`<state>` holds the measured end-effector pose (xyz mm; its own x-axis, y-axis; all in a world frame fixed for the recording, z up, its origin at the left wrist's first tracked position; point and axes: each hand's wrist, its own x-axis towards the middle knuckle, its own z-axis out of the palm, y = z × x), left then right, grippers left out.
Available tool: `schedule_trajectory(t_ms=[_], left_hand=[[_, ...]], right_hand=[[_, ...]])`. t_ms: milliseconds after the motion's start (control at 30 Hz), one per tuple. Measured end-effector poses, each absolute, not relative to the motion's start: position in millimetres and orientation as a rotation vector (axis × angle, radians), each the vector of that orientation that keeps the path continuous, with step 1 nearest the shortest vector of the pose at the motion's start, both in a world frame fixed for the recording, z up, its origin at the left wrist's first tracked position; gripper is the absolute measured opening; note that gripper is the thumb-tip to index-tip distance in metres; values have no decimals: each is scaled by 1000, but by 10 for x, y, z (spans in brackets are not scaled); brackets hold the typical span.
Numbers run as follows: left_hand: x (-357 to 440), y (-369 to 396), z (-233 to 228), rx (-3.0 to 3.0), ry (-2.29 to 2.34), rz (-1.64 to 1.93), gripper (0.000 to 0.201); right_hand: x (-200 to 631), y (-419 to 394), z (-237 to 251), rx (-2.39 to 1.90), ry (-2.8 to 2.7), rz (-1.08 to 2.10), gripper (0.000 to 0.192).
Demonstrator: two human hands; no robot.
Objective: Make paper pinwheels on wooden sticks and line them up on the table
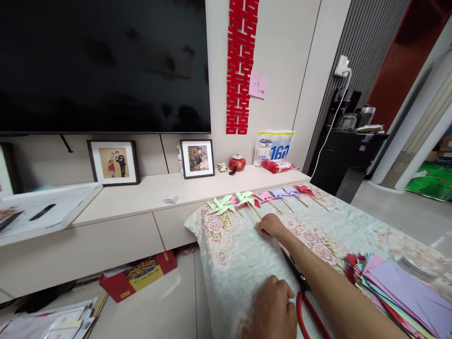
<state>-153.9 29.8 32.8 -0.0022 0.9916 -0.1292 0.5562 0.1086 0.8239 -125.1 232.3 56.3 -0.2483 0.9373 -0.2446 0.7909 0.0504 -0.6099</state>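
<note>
Right hand stretched to the far end of the floral cloth, fingers pinched together on the stick of a pinwheel in the row of paper pinwheels along the far edge. Left hand resting flat and loosely closed on the near cloth, holding nothing, just left of red-handled scissors. Stack of coloured paper at near right

A dark television hangs on the pale wall above a long cream cabinet, grey floor right of it.
</note>
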Motion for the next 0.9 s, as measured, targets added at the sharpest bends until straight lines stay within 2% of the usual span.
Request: schedule_trajectory(t_ms=[333,900], left_hand=[[-1532,364,321,1534,1626,662,36],[-1505,322,647,1488,1692,498,45]], right_hand=[[-1370,2424,501,-1904,-2090,1259,33],[-1321,2425,453,-1905,-1993,1276,33]])
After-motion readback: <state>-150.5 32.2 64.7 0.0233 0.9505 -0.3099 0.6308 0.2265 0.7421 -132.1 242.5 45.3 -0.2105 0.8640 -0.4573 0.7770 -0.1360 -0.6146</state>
